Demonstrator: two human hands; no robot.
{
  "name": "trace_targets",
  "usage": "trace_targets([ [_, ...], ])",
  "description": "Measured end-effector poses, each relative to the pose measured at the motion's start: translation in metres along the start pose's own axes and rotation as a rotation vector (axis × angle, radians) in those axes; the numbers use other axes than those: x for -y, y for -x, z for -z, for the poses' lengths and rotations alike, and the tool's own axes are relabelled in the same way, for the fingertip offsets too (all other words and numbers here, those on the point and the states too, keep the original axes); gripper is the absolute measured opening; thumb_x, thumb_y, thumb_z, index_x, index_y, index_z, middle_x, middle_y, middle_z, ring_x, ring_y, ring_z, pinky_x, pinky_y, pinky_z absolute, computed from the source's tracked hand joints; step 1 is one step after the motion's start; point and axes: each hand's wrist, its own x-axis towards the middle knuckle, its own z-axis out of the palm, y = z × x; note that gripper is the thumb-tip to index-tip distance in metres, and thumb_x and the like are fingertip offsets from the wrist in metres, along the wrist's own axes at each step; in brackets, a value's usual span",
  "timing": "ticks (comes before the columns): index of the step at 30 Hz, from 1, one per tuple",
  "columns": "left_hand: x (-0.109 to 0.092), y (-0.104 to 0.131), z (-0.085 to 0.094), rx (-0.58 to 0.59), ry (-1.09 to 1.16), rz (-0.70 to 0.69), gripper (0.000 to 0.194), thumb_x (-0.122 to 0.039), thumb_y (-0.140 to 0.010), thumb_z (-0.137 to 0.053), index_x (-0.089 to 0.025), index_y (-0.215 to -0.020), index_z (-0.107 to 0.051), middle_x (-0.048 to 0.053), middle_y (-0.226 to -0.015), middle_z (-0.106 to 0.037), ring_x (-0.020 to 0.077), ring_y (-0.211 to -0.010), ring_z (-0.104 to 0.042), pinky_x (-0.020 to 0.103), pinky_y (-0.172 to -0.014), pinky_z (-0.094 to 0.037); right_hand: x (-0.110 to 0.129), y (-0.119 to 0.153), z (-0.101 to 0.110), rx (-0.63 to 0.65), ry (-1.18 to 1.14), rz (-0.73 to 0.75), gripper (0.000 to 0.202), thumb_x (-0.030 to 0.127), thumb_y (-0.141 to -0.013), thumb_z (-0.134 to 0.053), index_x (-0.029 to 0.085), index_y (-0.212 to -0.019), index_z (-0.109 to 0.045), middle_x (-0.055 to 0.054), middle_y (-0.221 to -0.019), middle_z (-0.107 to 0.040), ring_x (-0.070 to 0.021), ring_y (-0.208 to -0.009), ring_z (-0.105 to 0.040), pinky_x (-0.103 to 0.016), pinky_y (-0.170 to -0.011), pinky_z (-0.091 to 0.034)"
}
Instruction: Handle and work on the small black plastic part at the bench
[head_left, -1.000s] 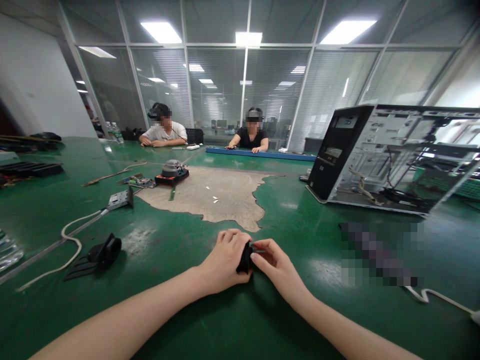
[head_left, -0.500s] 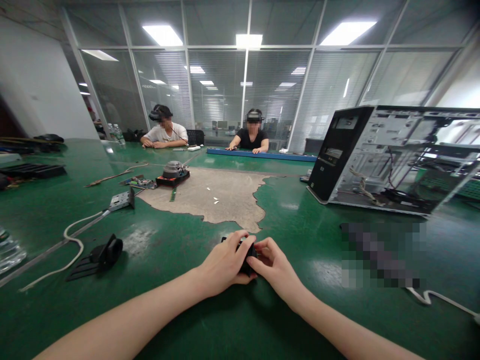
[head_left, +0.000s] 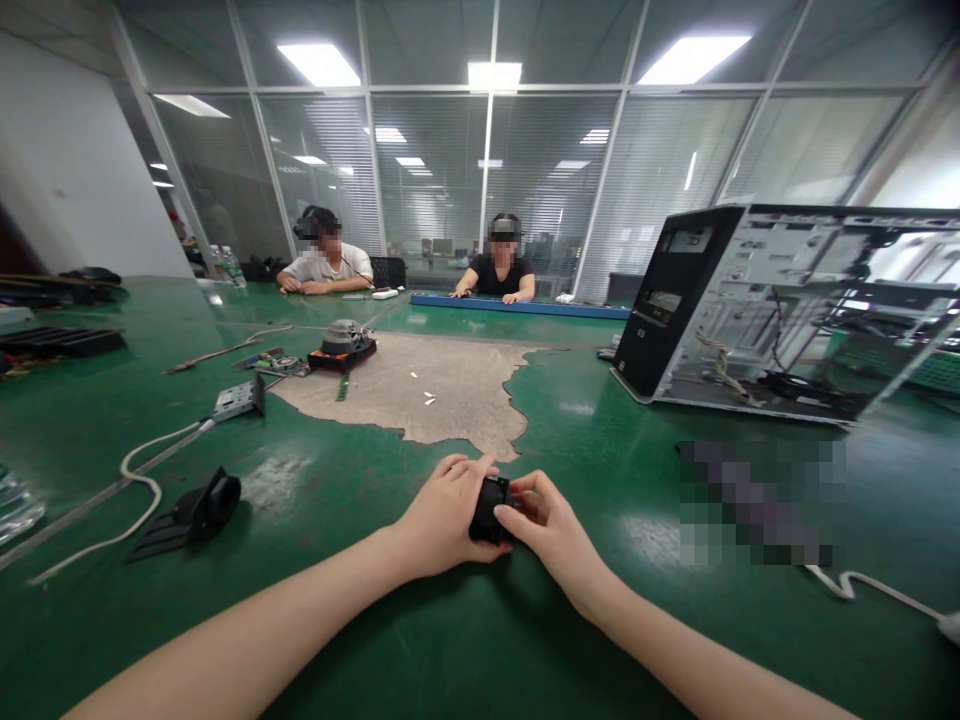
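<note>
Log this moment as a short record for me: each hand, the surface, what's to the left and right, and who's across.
Left hand: around the left side of a small black part
Right hand: on the part's right side
Surface: green tabletop
Left: black bracket piece, pale cable
Right: open computer case; pixelated item, identity unclear
Across: person in white, person in black

Open lanes thread a crowded table (head_left: 450,650).
The left hand (head_left: 446,512) and right hand (head_left: 546,515), joined at a black part (head_left: 489,508), block the near middle. Bare space lies leftward to the black bracket (head_left: 196,510) and rightward to the pixelated strip (head_left: 757,503). Ahead, the peeled patch (head_left: 469,385) gives a low route past white scraps (head_left: 430,402); a tall PC case (head_left: 671,310) bars the far right.
</note>
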Motion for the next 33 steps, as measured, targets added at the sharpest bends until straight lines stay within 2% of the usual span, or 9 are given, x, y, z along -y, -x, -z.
trace_targets([
  [4,0.0007,0.0007,-0.0032,-0.022,0.032,0.040,0.072,-0.030,-0.058,-0.067,-0.020,-0.119,-0.031,0.006,-0.106,-0.054,0.0244,-0.094,-0.050,0.042,-0.089,-0.033,-0.0024,-0.0008,0.0011,0.076,-0.048,0.017,0.032,0.033,-0.066,-0.066,0.021,-0.076,-0.038,0.003,-0.075,-0.058,-0.0133,-0.068,-0.057,-0.025,-0.060,-0.044],
  [9,0.0027,0.0008,-0.0036,-0.018,0.075,0.047,0.061,-0.028,-0.057,-0.067,-0.020,-0.110,-0.039,0.005,-0.103,-0.055,0.0236,-0.091,-0.050,0.040,-0.087,-0.033,-0.0060,-0.0022,0.0017,0.108,-0.041,0.030,0.032,0.033,-0.067,-0.066,0.022,-0.078,-0.039,0.003,-0.077,-0.057,-0.0143,-0.071,-0.059,-0.026,-0.062,-0.047],
  [14,0.0017,0.0001,-0.0031,-0.009,0.075,0.062,0.061,-0.026,-0.057,-0.067,-0.021,-0.112,-0.039,0.004,-0.102,-0.055,0.0228,-0.091,-0.050,0.039,-0.085,-0.033,-0.0086,-0.0024,0.0029,0.071,0.036,0.082,0.027,0.031,-0.067,-0.066,0.021,-0.079,-0.044,0.001,-0.082,-0.054,-0.0160,-0.083,-0.057,-0.027,-0.068,-0.048],
  [18,0.0017,0.0000,-0.0032,0.002,0.057,0.065,0.061,-0.030,-0.058,-0.067,-0.021,-0.112,-0.039,0.004,-0.100,-0.055,0.0233,-0.091,-0.049,0.039,-0.083,-0.033,-0.0092,-0.0024,0.0048,0.063,0.080,0.101,0.019,0.033,-0.073,-0.060,0.020,-0.080,-0.048,0.001,-0.080,-0.053,-0.0147,-0.079,-0.055,-0.027,-0.067,-0.048],
  [22,0.0016,-0.0002,-0.0034,0.012,0.044,0.071,0.059,-0.030,-0.058,-0.067,-0.021,-0.109,-0.041,0.004,-0.100,-0.056,0.0234,-0.091,-0.049,0.038,-0.082,-0.032,-0.0084,-0.0034,0.0065,0.042,0.097,0.075,0.022,0.035,-0.071,-0.061,0.020,-0.082,-0.048,0.000,-0.084,-0.054,-0.0166,-0.082,-0.055,-0.028,-0.067,-0.048],
  [26,0.0010,-0.0004,-0.0029,0.019,0.041,0.074,0.058,-0.032,-0.058,-0.068,-0.022,-0.108,-0.041,0.003,-0.100,-0.056,0.0231,-0.090,-0.049,0.037,-0.081,-0.032,-0.0083,-0.0042,0.0082,0.080,0.122,0.046,0.023,0.033,-0.072,-0.061,0.019,-0.086,-0.050,-0.002,-0.085,-0.056,-0.0168,-0.079,-0.057,-0.030,-0.068,-0.048],
  [33,0.0011,-0.0005,-0.0012,0.026,0.044,0.081,0.057,-0.030,-0.058,-0.066,-0.022,-0.108,-0.041,0.003,-0.099,-0.056,0.0233,-0.090,-0.049,0.037,-0.080,-0.032,-0.0089,-0.0005,0.0087,0.128,0.086,0.116,0.021,0.031,-0.072,-0.061,0.021,-0.084,-0.048,-0.001,-0.086,-0.054,-0.0166,-0.086,-0.054,-0.027,-0.067,-0.050],
])
